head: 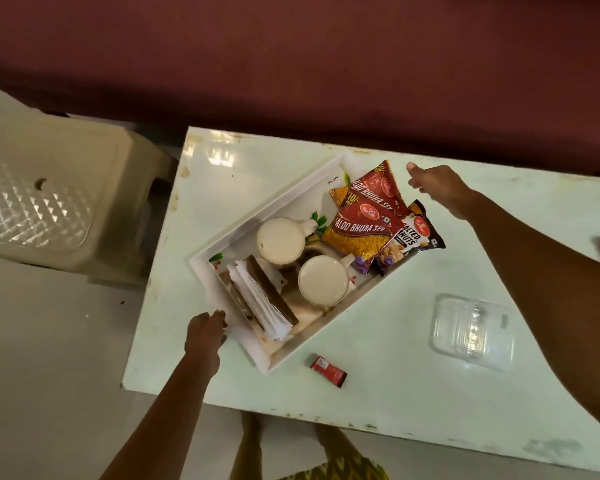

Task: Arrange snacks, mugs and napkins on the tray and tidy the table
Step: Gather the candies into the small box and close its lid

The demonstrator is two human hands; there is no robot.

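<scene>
Tray (pixel 222 233), loaded, skewed on tabletop (pixel 378 393). Left hand (pixel 205 332) gripping its 7 o'clock corner; right hand (pixel 437 188) open near its 2 o'clock end. Advise level, two-handed squaring; mugs (pixel 281 240) full.

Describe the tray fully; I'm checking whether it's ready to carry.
The tray is white, rectangular and raised-rimmed, plastic by its look, with a floral print on its floor. It lies askew on the table. It holds two mugs, a napkin stack and snack packets, one overhanging the rim. The left hand touches its near corner; the right hand hovers beside the far end.
</scene>
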